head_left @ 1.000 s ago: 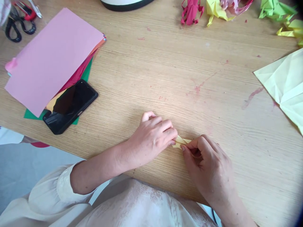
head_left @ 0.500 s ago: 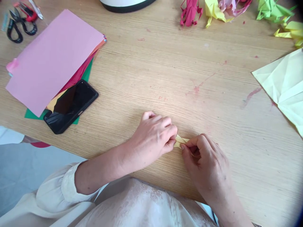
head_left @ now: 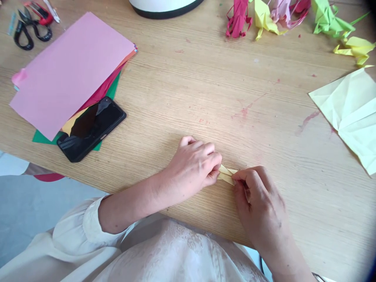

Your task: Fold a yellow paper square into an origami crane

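Observation:
A narrow folded piece of pale yellow paper (head_left: pixel 225 174) lies between my two hands near the table's front edge. My left hand (head_left: pixel 195 166) is closed on its left end, with the fingers curled and the thumb pressed against it. At the other end, my right hand (head_left: pixel 261 203) pinches the paper between thumb and forefinger. Only the short middle stretch of the paper shows, with slanting fold lines on it; both ends are hidden by my fingers.
Coloured paper sheets (head_left: pixel 76 70) are stacked at the left, with a black phone (head_left: pixel 92 129) on their near edge. Scissors (head_left: pixel 25 35) lie beyond. A creased pale yellow sheet (head_left: pixel 349 113) rests at the right; folded paper figures (head_left: pixel 239 19) line the back.
My right hand's thumb and forefinger have slid slightly right along the folded paper, so a little more of it shows. My left hand stays closed on it. The view has shifted slightly.

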The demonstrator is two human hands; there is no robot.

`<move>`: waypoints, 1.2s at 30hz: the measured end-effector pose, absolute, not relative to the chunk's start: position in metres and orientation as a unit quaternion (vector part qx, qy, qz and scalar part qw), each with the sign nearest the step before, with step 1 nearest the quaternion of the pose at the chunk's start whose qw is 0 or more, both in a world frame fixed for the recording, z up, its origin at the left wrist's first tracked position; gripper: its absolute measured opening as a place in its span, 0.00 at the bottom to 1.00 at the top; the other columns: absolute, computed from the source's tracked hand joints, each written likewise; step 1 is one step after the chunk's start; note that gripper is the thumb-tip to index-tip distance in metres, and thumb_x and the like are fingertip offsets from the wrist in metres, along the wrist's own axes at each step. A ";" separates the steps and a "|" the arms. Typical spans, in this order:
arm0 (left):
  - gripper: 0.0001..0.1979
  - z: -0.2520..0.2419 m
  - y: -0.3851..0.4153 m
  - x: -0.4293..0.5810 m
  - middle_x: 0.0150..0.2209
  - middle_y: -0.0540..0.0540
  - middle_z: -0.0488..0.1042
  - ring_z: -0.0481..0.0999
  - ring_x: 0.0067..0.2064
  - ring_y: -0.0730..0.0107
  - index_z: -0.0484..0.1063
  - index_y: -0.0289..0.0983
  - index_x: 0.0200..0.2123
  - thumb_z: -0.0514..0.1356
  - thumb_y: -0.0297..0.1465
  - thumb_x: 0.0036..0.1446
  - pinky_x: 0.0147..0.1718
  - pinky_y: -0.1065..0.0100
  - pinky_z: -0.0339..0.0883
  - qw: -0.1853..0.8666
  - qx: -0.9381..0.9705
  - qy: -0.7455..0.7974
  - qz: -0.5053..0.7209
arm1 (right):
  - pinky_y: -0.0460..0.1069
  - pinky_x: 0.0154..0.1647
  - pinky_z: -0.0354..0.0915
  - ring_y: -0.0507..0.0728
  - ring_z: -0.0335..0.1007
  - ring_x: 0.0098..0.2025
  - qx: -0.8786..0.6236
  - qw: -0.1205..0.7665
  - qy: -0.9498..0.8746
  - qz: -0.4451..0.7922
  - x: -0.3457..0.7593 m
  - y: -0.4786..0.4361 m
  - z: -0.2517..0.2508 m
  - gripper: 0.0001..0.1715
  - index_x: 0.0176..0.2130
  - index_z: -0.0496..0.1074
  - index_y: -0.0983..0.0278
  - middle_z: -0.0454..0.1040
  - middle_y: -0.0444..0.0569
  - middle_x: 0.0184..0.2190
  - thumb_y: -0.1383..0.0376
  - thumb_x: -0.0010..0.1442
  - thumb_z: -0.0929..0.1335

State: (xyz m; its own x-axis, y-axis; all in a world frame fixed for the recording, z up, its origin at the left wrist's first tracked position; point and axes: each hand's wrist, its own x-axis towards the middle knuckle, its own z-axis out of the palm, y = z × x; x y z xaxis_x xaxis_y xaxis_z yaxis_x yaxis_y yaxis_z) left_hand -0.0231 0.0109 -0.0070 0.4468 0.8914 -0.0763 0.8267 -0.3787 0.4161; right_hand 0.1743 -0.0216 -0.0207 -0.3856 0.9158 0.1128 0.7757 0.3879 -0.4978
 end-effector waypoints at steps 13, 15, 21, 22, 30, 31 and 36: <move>0.06 -0.008 0.011 -0.025 0.36 0.49 0.74 0.73 0.39 0.66 0.73 0.37 0.32 0.59 0.29 0.63 0.48 0.58 0.54 0.204 0.831 0.510 0.090 | 0.58 0.50 0.69 0.63 0.70 0.50 -0.370 0.231 -0.887 0.152 0.179 -0.038 -0.025 0.25 0.60 0.67 0.74 0.72 0.62 0.50 0.79 0.63 0.65; 0.06 -0.011 0.009 -0.029 0.36 0.49 0.74 0.73 0.40 0.66 0.73 0.37 0.33 0.59 0.29 0.64 0.52 0.57 0.54 0.194 0.840 0.497 0.104 | 0.59 0.53 0.68 0.64 0.70 0.52 -0.362 0.234 -0.889 0.154 0.181 -0.038 -0.030 0.28 0.62 0.65 0.74 0.72 0.63 0.52 0.79 0.63 0.65; 0.08 -0.017 0.003 -0.049 0.38 0.49 0.74 0.72 0.43 0.69 0.73 0.38 0.36 0.57 0.31 0.68 0.61 0.55 0.48 0.193 0.852 0.465 0.146 | 0.58 0.57 0.67 0.63 0.69 0.55 -0.368 0.213 -0.890 0.162 0.185 -0.039 -0.031 0.35 0.66 0.61 0.71 0.72 0.60 0.54 0.81 0.62 0.65; 0.08 -0.017 0.002 -0.051 0.38 0.49 0.74 0.72 0.42 0.69 0.73 0.38 0.36 0.56 0.31 0.68 0.61 0.56 0.49 0.195 0.850 0.467 0.147 | 0.58 0.57 0.67 0.62 0.70 0.55 -0.368 0.211 -0.891 0.162 0.185 -0.039 -0.030 0.35 0.66 0.62 0.71 0.72 0.60 0.54 0.81 0.61 0.65; 0.09 -0.018 0.000 -0.057 0.39 0.48 0.74 0.71 0.42 0.68 0.72 0.38 0.37 0.54 0.30 0.70 0.56 0.58 0.52 0.184 0.848 0.479 0.134 | 0.53 0.51 0.67 0.59 0.71 0.50 -0.386 0.194 -0.895 0.113 0.184 -0.037 -0.031 0.30 0.63 0.66 0.70 0.71 0.59 0.53 0.79 0.63 0.65; 0.09 -0.019 0.000 -0.057 0.39 0.48 0.74 0.71 0.42 0.68 0.72 0.38 0.37 0.54 0.31 0.70 0.56 0.58 0.52 0.178 0.852 0.476 0.130 | 0.53 0.50 0.67 0.58 0.71 0.49 -0.387 0.194 -0.896 0.104 0.184 -0.037 -0.032 0.30 0.63 0.66 0.69 0.71 0.59 0.52 0.79 0.63 0.65; 0.10 -0.021 0.000 -0.055 0.38 0.47 0.73 0.71 0.41 0.67 0.70 0.37 0.37 0.52 0.30 0.70 0.52 0.58 0.53 0.135 0.862 0.473 0.118 | 0.54 0.49 0.67 0.58 0.72 0.47 -0.372 0.168 -0.910 0.070 0.185 -0.038 -0.034 0.30 0.65 0.64 0.68 0.71 0.59 0.51 0.76 0.65 0.64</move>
